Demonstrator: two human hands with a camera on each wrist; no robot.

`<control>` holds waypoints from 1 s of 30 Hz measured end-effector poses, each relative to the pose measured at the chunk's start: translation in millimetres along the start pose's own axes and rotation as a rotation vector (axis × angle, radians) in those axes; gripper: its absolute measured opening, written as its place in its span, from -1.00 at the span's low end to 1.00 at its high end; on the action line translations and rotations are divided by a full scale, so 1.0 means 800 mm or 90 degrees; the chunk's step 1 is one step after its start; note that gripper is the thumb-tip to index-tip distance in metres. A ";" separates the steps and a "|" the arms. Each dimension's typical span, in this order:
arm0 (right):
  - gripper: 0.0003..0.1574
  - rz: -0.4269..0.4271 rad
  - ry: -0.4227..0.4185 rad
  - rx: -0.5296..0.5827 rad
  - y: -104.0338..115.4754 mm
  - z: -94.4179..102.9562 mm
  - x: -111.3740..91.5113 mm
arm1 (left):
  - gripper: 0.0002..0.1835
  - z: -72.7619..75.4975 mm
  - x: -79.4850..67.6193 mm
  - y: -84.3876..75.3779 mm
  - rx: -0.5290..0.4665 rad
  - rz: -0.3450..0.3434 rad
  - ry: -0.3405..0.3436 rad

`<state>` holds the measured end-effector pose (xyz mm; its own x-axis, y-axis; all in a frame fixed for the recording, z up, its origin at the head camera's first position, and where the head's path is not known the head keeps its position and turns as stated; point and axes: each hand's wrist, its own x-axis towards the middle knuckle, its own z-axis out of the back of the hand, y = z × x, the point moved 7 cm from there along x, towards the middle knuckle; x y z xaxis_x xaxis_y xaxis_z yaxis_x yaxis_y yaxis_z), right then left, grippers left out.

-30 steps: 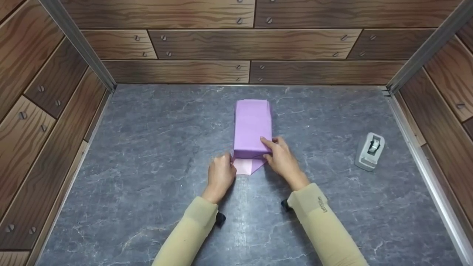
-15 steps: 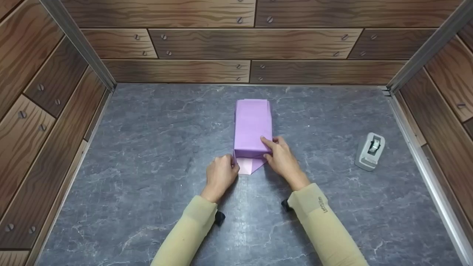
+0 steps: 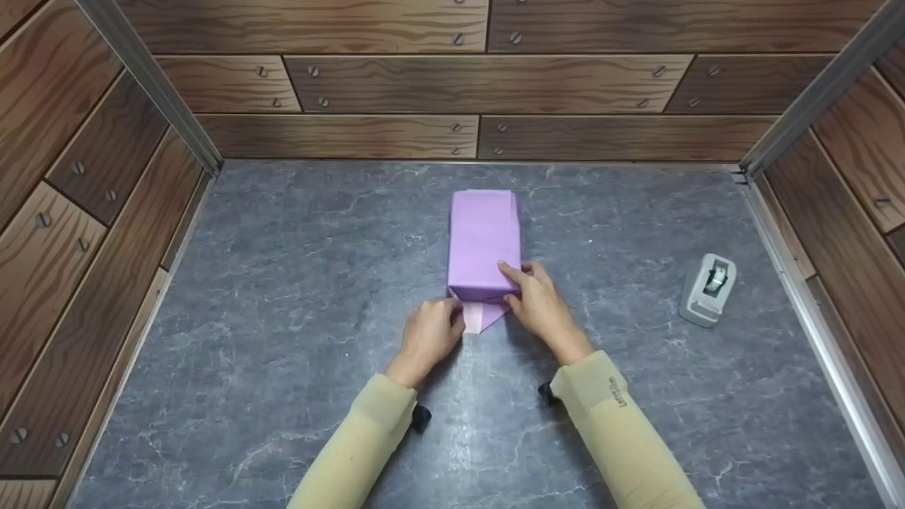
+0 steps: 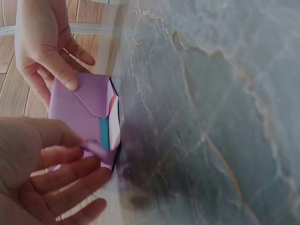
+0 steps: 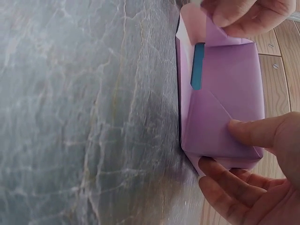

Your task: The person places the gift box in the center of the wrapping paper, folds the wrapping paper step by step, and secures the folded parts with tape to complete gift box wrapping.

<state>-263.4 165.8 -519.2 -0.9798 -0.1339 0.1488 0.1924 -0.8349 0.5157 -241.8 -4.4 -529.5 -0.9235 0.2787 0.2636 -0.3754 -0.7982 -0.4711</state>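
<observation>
A box wrapped in purple paper point(image 3: 484, 237) lies lengthwise on the grey table, its folded end facing the person. My left hand point(image 3: 433, 331) pinches the left side flap point(image 5: 216, 33) of the paper between thumb and fingers at that end. At the near right corner, my right hand point(image 3: 543, 305) holds the box. Its thumb presses the folded-in right flap point(image 5: 220, 105) against the end face, while the other fingers lie along the side. A teal strip of the box point(image 5: 197, 68) shows between the flaps. The bottom flap point(image 3: 472, 319), pale inside, spreads on the table toward the person.
A grey tape dispenser point(image 3: 709, 290) stands on the marbled tabletop point(image 3: 318, 247) to the right. Wood-patterned panels point(image 3: 488, 85) wall the back and both sides, with metal rails along the edges.
My left hand has shifted slightly right, bringing the left flap inward across the box's end and covering more of the bottom flap. My right hand and the box have stayed in place.
</observation>
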 end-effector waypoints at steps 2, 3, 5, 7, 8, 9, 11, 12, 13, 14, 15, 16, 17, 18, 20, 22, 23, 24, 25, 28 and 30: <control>-0.28 0.000 0.001 -0.001 0.000 0.000 0.000 | -0.91 -0.003 0.000 -0.002 -0.008 -0.025 0.013; -0.28 0.001 0.001 -0.001 0.000 0.000 0.000 | -0.89 -0.004 0.000 -0.003 -0.010 -0.037 0.022; -0.28 0.001 0.001 -0.003 0.000 0.000 -0.001 | -0.84 -0.008 0.000 -0.005 -0.010 -0.062 0.041; -0.28 0.003 0.002 -0.003 0.000 0.001 -0.001 | -0.79 -0.010 0.000 -0.007 -0.009 -0.087 0.054; -0.28 0.004 0.002 -0.005 0.000 0.000 -0.001 | -0.78 -0.011 0.000 -0.008 -0.010 -0.101 0.059; -0.28 0.004 0.003 -0.007 0.000 0.000 -0.001 | -0.77 -0.012 0.000 -0.008 -0.010 -0.113 0.063; -0.28 0.004 0.007 -0.010 0.000 0.000 -0.001 | -0.76 -0.013 0.000 -0.009 -0.008 -0.132 0.067; -0.28 0.004 0.008 -0.009 0.000 0.000 -0.001 | -0.75 -0.013 0.000 -0.009 -0.006 -0.139 0.070; -0.28 0.004 0.009 -0.010 0.000 0.000 -0.001 | -0.72 -0.014 0.000 -0.009 -0.004 -0.144 0.077; -0.28 0.005 0.010 -0.011 0.000 0.000 -0.001 | -0.69 -0.015 0.000 -0.009 -0.002 -0.147 0.084; -0.28 0.005 0.010 -0.010 0.000 0.000 -0.002 | -0.65 -0.016 0.000 -0.008 0.000 -0.147 0.090; -0.28 0.007 0.009 -0.008 0.001 0.000 -0.002 | -0.62 -0.017 0.001 -0.007 0.002 -0.147 0.095; -0.28 0.009 0.009 -0.007 0.001 0.001 -0.002 | -0.59 -0.017 0.001 -0.007 0.003 -0.147 0.100; -0.28 0.009 0.008 -0.009 0.001 0.001 -0.001 | -0.57 -0.018 0.001 -0.006 0.004 -0.147 0.104; -0.28 0.013 0.007 -0.009 0.001 0.001 -0.001 | -0.55 -0.018 0.001 -0.006 0.009 -0.148 0.111; -0.28 0.013 0.005 -0.009 0.001 0.001 -0.001 | -0.53 -0.019 0.000 -0.006 0.017 -0.153 0.119; -0.28 0.013 0.005 -0.010 0.001 0.001 -0.001 | -0.53 -0.019 0.000 -0.007 0.022 -0.157 0.124; -0.28 0.012 0.005 -0.010 0.001 0.001 -0.001 | -0.52 -0.019 -0.001 -0.007 0.027 -0.160 0.130; -0.28 0.013 0.004 -0.009 0.001 0.000 -0.001 | -0.53 -0.019 -0.002 -0.008 0.031 -0.163 0.134; -0.28 0.016 0.001 -0.010 0.000 0.000 -0.001 | -0.53 -0.018 -0.007 -0.010 0.046 -0.174 0.143; -0.28 0.019 -0.001 -0.011 0.000 0.000 -0.001 | -0.53 -0.016 -0.011 -0.012 0.058 -0.179 0.145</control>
<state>-262.6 165.6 -519.2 -0.9734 -0.1586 0.1652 0.2211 -0.8394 0.4965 -231.3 7.7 -538.4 -0.7826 0.5980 0.1728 -0.6183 -0.7148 -0.3267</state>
